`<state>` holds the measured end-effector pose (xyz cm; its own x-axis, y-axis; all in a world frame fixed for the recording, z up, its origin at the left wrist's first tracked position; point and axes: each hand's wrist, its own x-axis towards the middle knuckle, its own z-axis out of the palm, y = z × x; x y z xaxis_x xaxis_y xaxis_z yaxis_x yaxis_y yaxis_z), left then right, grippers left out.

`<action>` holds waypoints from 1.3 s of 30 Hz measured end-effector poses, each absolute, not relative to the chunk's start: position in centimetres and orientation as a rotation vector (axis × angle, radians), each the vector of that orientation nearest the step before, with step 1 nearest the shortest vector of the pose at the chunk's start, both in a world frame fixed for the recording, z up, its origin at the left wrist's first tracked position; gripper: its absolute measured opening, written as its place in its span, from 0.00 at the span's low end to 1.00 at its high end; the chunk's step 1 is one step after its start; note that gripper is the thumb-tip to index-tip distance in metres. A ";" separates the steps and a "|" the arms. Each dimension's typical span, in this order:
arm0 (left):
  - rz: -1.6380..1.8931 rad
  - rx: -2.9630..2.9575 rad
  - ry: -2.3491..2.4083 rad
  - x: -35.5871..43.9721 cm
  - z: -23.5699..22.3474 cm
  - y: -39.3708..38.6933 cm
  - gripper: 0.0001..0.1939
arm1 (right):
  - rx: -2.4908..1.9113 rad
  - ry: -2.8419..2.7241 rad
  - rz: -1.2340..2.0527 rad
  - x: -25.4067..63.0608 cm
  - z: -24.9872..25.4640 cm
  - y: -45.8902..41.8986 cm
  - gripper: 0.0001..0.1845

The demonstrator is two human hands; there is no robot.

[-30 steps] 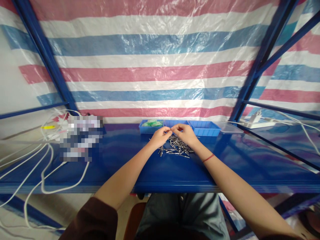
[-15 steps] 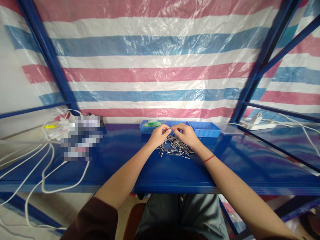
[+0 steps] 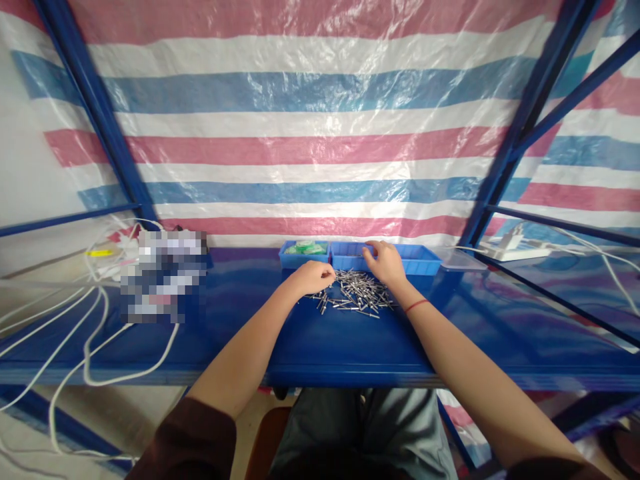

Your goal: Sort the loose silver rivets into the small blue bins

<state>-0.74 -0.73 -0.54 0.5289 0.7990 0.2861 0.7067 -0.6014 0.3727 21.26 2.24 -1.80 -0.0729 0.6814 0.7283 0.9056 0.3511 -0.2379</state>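
A loose pile of metal blind rivets (image 3: 361,291) lies on the blue table. My left hand (image 3: 316,277) is at the left edge of the pile, its fingers curled and pinched together; whatever they may hold is too small to make out. My right hand (image 3: 386,261) is above the back right of the pile, at the front wall of the middle blue bin (image 3: 345,260). Its thumb and fingers are apart, with nothing visible between them. A few small dark pieces show inside that bin.
Green packets (image 3: 306,248) fill the left bin (image 3: 290,261); another blue bin (image 3: 423,265) stands at right. Beside it is a clear plastic lid (image 3: 463,260). A white power strip (image 3: 517,248) lies far right. White cables (image 3: 100,320) and a blurred-out item (image 3: 163,280) occupy the left.
My hands, earlier together above the pile around a thin piece, have separated. The left came down to the pile's left edge; the right moved right to the middle bin and its fingers opened.
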 end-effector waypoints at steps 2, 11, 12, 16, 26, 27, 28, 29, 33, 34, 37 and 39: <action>0.564 2.590 1.320 -0.8 -0.6 -0.8 0.10 | -1.354 -1.831 -0.324 20.9 -1.5 1.8 0.17; 0.372 2.757 1.620 0.2 -0.5 -1.9 0.10 | -1.284 -1.928 -0.172 19.4 -0.8 0.3 0.14; 0.386 2.754 1.625 0.2 -0.5 -2.0 0.10 | -1.291 -1.942 -0.143 19.2 -0.8 0.1 0.13; 0.581 2.649 1.531 -0.1 -0.6 -1.4 0.10 | -1.296 -2.036 0.045 18.5 -0.7 -0.6 0.12; 1.178 2.113 1.055 1.2 -2.4 0.6 0.10 | -0.996 -1.623 0.789 17.2 -1.0 -1.1 0.16; 1.201 2.084 1.042 1.3 -2.5 0.6 0.10 | -0.989 -1.587 0.799 17.2 -1.0 -1.0 0.16; 1.218 2.061 1.032 1.4 -2.5 0.6 0.10 | -0.989 -1.560 0.803 17.2 -1.0 -1.0 0.17; 1.230 2.043 1.023 1.5 -2.6 0.6 0.10 | -0.992 -1.542 0.801 17.2 -1.1 -0.9 0.17; 1.199 1.990 1.015 1.7 -2.7 0.4 0.10 | -0.998 -1.559 0.736 17.3 -1.3 -0.6 0.16; 1.182 1.982 1.020 1.7 -2.8 0.4 0.11 | -1.001 -1.587 0.691 17.4 -1.4 -0.5 0.16; 1.164 1.989 1.023 1.8 -2.9 0.5 0.11 | -1.001 -1.699 0.510 17.4 -1.3 -0.5 0.14; 1.182 2.007 1.016 1.7 -2.9 0.6 0.11 | -0.988 -1.757 0.418 17.3 -1.2 -0.7 0.13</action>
